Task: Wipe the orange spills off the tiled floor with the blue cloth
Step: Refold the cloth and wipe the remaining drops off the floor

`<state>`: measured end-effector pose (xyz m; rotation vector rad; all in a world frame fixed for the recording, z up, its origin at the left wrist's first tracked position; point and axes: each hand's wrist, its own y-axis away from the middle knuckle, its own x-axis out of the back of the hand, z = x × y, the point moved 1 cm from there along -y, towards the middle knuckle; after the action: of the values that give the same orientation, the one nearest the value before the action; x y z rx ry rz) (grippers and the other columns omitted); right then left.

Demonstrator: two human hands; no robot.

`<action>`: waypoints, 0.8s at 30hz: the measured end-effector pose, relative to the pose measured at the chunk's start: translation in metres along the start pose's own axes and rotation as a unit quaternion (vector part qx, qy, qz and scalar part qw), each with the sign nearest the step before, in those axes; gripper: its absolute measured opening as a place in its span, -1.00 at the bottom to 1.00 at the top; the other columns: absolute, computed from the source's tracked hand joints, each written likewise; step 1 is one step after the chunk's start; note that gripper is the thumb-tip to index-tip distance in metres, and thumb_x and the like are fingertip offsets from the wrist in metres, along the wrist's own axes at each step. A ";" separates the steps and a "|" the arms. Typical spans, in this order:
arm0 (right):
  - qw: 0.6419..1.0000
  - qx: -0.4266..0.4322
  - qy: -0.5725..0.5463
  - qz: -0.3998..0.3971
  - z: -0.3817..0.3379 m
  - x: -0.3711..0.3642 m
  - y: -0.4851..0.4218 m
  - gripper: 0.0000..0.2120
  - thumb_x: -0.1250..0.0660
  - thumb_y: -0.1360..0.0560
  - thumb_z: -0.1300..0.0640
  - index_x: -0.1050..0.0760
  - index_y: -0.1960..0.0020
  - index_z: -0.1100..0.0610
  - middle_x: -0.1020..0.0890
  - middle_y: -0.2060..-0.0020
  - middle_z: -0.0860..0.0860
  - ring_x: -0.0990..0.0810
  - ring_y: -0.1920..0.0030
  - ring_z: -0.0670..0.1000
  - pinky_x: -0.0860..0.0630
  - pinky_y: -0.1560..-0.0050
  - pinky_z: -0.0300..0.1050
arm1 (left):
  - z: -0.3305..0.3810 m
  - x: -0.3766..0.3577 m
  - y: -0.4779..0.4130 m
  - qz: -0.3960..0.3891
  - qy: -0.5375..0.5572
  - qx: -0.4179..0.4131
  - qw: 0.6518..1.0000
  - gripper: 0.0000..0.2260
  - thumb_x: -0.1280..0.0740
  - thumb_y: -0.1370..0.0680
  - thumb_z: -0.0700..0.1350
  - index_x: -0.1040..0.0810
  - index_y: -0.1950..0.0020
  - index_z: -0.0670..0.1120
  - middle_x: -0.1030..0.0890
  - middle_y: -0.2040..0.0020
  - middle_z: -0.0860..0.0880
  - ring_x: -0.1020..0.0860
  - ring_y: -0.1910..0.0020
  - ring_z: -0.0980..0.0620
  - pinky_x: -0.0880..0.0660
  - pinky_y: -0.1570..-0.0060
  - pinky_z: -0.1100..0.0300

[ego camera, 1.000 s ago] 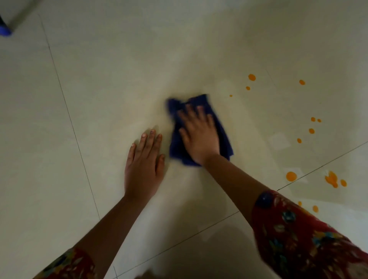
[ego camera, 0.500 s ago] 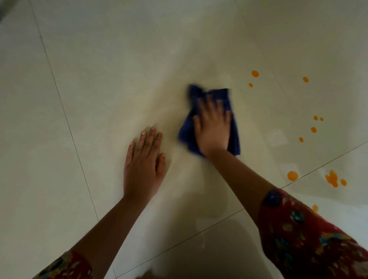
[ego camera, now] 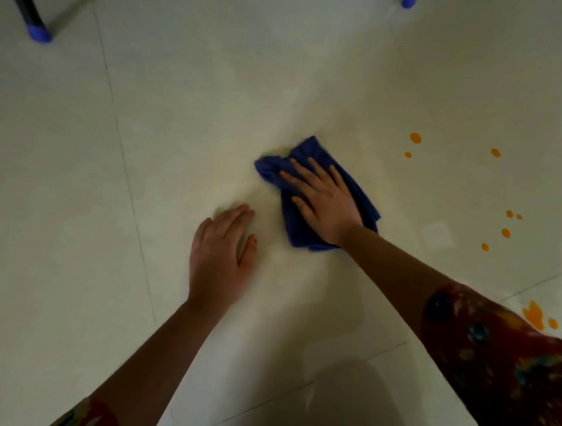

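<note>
Blue cloth, bunched and creased, lies flat on the pale tiled floor just past the middle of the scene. Right hand is on top of it, palm down, fingers straight and spread apart, pointing to about 11 o'clock, pressing rather than gripping; cloth sticks out past the fingertips and on both sides of the palm. Left hand is at 8 o'clock from the cloth, near it but not touching, flat on bare tile, fingers straight and held together, thumb out to the side, holding nothing. The tile round the cloth has a faint yellowish tint. Orange spills are scattered from 2 to 4 o'clock of the cloth, well apart from it: small round drops in loose groups. A bigger orange splotch sits at 5 o'clock, partly hidden behind the red patterned sleeve of the right arm. A thin grout line runs up the floor at 9 o'clock. A dark furniture leg with a blue foot stands far off at 10 o'clock. A second blue bit at 1 o'clock is cut off by the top edge.
</note>
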<state>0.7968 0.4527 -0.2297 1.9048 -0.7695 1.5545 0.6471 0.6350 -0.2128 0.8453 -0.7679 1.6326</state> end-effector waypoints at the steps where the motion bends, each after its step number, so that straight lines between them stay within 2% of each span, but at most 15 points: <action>1: 0.999 -0.039 -0.005 0.019 0.013 0.002 -0.004 -0.50 0.06 -0.60 -0.11 -0.19 -0.52 -0.09 -0.21 -0.53 -0.07 -0.10 -0.54 0.06 0.01 -0.51 0.14 | -0.005 0.006 -0.003 0.014 0.003 0.018 1.000 -0.62 -0.25 -0.56 -0.04 -0.48 -0.38 -0.03 -0.46 -0.40 0.02 -0.38 -0.38 0.01 -0.24 -0.43 -0.01; 4: 0.960 -0.275 -0.021 0.055 0.036 0.010 -0.035 -0.50 0.07 -0.63 -0.12 -0.09 -0.56 -0.11 -0.09 -0.56 -0.08 0.02 -0.56 0.05 0.09 -0.51 0.14 | -0.033 0.024 -0.005 0.047 0.008 0.069 0.996 -0.63 -0.23 -0.55 -0.06 -0.50 -0.35 -0.05 -0.45 -0.41 0.00 -0.37 -0.39 0.00 -0.24 -0.43 -0.05; 6: 0.939 -0.339 -0.031 0.049 0.027 0.015 -0.065 -0.50 0.07 -0.65 -0.13 -0.01 -0.57 -0.11 -0.01 -0.57 -0.09 0.10 -0.56 0.07 0.17 -0.51 0.17 | -0.054 0.035 0.003 0.082 0.007 0.094 0.992 -0.62 -0.22 -0.54 -0.08 -0.50 -0.35 -0.08 -0.45 -0.41 -0.04 -0.38 -0.39 -0.02 -0.29 -0.39 -0.09; 8: 0.951 -0.306 -0.029 0.047 -0.003 0.012 -0.094 -0.50 0.06 -0.64 -0.12 -0.02 -0.57 -0.10 -0.03 -0.57 -0.09 0.07 -0.56 0.11 0.15 -0.51 0.19 | -0.073 0.045 0.015 0.114 -0.007 0.114 0.987 -0.61 -0.18 -0.54 -0.08 -0.49 -0.36 -0.11 -0.45 -0.41 -0.07 -0.37 -0.39 -0.05 -0.31 -0.36 -0.11; 11: 0.988 -0.144 -0.010 0.047 -0.071 -0.001 -0.112 -0.47 0.08 -0.57 -0.12 -0.25 -0.51 -0.05 -0.24 -0.52 -0.04 -0.11 -0.54 0.15 0.03 -0.47 0.21 | -0.093 0.055 0.036 0.144 -0.017 0.141 0.979 -0.56 -0.13 -0.52 -0.07 -0.47 -0.37 -0.15 -0.45 -0.41 -0.10 -0.37 -0.40 -0.11 -0.30 -0.37 -0.11; 14: 0.998 0.020 -0.039 0.043 -0.152 -0.018 -0.086 -0.52 -0.02 -0.55 -0.08 -0.42 -0.41 -0.03 -0.41 -0.43 -0.02 -0.26 -0.48 0.18 -0.08 -0.46 0.23 | -0.111 0.059 0.056 0.177 -0.013 0.166 0.970 -0.55 -0.14 -0.50 -0.14 -0.47 -0.37 -0.21 -0.46 -0.40 -0.15 -0.39 -0.38 -0.16 -0.30 -0.38 -0.06; 16: 0.992 0.110 -0.056 0.033 -0.183 -0.027 -0.039 -0.57 -0.08 -0.59 -0.06 -0.39 -0.43 -0.05 -0.37 -0.46 -0.05 -0.21 -0.51 0.13 -0.06 -0.48 0.20 | -0.114 0.057 0.067 0.201 0.000 0.183 0.962 -0.55 -0.15 -0.49 -0.18 -0.46 -0.37 -0.23 -0.47 -0.38 -0.17 -0.42 -0.36 -0.17 -0.31 -0.38 -0.01; 18: 0.983 0.176 -0.043 -0.014 -0.181 -0.028 0.014 -0.55 -0.06 -0.61 -0.08 -0.27 -0.49 -0.10 -0.25 -0.51 -0.10 -0.11 -0.54 0.07 0.00 -0.50 0.15 | -0.109 0.058 0.073 0.208 0.026 0.200 0.957 -0.56 -0.14 -0.52 -0.15 -0.45 -0.38 -0.21 -0.47 -0.38 -0.15 -0.42 -0.36 -0.16 -0.29 -0.40 0.06; 20: 0.983 0.180 -0.033 -0.025 -0.138 -0.024 0.046 -0.53 -0.06 -0.59 -0.08 -0.21 -0.50 -0.16 -0.23 -0.52 -0.12 -0.12 -0.54 0.06 -0.02 -0.49 0.13 | -0.101 0.057 0.076 0.200 0.044 0.201 0.958 -0.57 -0.14 -0.54 -0.14 -0.44 -0.39 -0.19 -0.46 -0.39 -0.11 -0.40 -0.37 -0.12 -0.26 -0.41 0.11; 21: 0.989 0.146 -0.016 -0.015 -0.108 -0.021 0.051 -0.52 -0.06 -0.57 -0.07 -0.18 -0.50 -0.18 -0.25 -0.51 -0.12 -0.15 -0.52 0.07 -0.05 -0.47 0.15 | -0.097 0.055 0.077 0.191 0.043 0.192 0.962 -0.58 -0.15 -0.54 -0.14 -0.44 -0.39 -0.18 -0.46 -0.39 -0.11 -0.39 -0.39 -0.10 -0.25 -0.41 0.10; 24: 0.998 -0.064 -0.009 -0.005 -0.030 -0.007 0.041 -0.51 0.04 -0.59 -0.09 -0.08 -0.51 -0.19 -0.23 -0.52 -0.06 -0.09 -0.54 0.07 -0.04 -0.48 0.19 | -0.083 0.050 0.082 0.157 0.029 0.149 0.976 -0.60 -0.16 -0.54 -0.16 -0.45 -0.38 -0.16 -0.46 -0.40 -0.10 -0.37 -0.41 -0.06 -0.29 -0.40 0.00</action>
<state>0.7460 0.4472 -0.2283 1.8297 -0.8455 1.4467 0.5479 0.7135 -0.2200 0.9147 -0.6482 2.0828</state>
